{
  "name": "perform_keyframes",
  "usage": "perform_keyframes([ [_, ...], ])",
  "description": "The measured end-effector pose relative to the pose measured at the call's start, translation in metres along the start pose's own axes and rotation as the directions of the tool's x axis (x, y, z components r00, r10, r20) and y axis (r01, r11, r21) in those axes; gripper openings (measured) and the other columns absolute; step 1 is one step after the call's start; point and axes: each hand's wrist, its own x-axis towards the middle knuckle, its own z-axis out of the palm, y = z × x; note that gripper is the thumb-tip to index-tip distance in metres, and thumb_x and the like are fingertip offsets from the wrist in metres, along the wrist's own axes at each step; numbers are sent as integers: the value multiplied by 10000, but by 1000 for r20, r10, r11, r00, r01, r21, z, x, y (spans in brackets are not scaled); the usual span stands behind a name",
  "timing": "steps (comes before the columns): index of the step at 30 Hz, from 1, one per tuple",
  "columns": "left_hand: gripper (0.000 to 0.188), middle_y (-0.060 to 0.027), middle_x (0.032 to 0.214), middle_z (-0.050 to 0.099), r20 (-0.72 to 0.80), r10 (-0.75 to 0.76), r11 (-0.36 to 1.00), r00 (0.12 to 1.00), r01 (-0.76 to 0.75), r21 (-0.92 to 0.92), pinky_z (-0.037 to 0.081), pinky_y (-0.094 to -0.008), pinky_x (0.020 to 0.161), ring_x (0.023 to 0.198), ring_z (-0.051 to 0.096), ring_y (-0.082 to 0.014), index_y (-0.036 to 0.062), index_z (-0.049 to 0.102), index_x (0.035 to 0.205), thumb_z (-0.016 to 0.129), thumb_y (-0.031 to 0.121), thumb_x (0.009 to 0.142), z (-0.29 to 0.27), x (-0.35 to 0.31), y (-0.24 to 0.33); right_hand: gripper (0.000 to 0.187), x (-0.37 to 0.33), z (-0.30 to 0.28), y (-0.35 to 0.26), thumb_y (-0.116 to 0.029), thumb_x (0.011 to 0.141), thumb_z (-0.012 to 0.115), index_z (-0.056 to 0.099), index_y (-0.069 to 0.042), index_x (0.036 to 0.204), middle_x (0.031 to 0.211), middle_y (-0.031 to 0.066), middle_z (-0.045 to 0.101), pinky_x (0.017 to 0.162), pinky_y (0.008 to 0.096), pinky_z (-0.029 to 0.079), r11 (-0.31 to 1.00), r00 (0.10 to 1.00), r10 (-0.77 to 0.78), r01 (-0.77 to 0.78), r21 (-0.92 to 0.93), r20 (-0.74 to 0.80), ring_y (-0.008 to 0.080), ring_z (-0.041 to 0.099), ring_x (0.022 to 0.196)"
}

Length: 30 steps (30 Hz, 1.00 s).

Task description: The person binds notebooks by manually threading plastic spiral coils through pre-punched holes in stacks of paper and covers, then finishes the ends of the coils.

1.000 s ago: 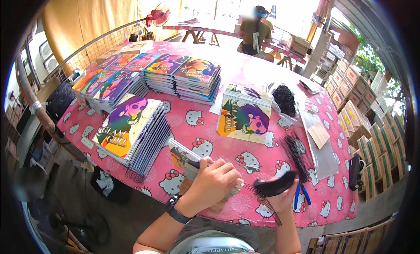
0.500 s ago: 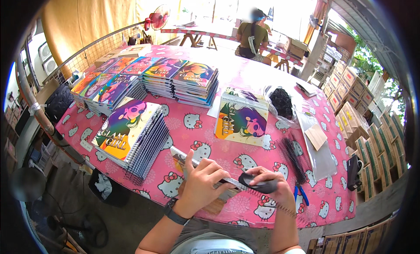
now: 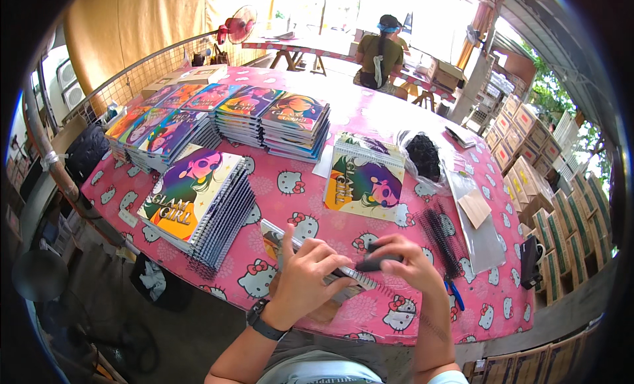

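Note:
My left hand (image 3: 307, 271) is closed around a notebook (image 3: 272, 237), tilted with its spine edge toward my right hand. A thin dark spiral coil (image 3: 383, 288) runs along that edge and sticks out past its end. My right hand (image 3: 409, 258), slightly blurred, has its fingers bent over a smooth black pad-like piece (image 3: 378, 262) beside the coil. The piece's exact kind is unclear. Under the notebook, a brown wooden block (image 3: 326, 311) partly shows. To the left stands a pile of spiral notebooks (image 3: 191, 199); another notebook (image 3: 364, 179) lies ahead.
Several notebook stacks (image 3: 290, 123) fill the far left of the pink patterned table (image 3: 290, 182). At right lie loose black coils (image 3: 441, 242), blue-handled pliers (image 3: 456, 295) and a bag of black material (image 3: 424, 156). A person (image 3: 382, 57) sits farther off; cartons (image 3: 528, 133) stand right.
My right hand and the black piece have shifted up and slightly left, uncovering more of the projecting coil. My left hand keeps its hold on the notebook.

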Motion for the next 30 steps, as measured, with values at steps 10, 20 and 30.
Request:
perform_keyframes([
  [10, 412, 46, 863, 610, -51, -43, 998, 998, 40, -45, 102, -623, 1106, 965, 555, -178, 200, 666, 980, 822, 291, 611, -11, -8, -29, 439, 6, 10, 13, -415, 839, 607, 699, -31, 1032, 1137, 151, 603, 888, 356, 430, 935, 1000, -18, 11, 354, 18, 242, 543, 1045],
  [20, 1118, -198, 1451, 273, -403, -233, 966, 885, 163, -202, 230, -424, 1110, 1273, 367, -298, 6, 144, 1455, 852, 296, 639, -3, -16, -44, 602, 24, 21, 9, -533, 818, 612, 686, 29, 1021, 1162, 176, 584, 921, 375, 428, 999, 998, 31, -33, 33, 50, 247, 551, 1073],
  [30, 1091, -122, 1232, 380, -254, -513, 720, 820, 250, -647, 429, -342, 945, 1108, 464, -226, 45, 187, 1464, 871, 108, 617, 31, -34, -49, 499, 29, 26, 28, -436, 849, 613, 682, 23, 1029, 1156, 174, 581, 931, 364, 415, 990, 993, 114, -113, 81, -11, 253, 527, 1090],
])
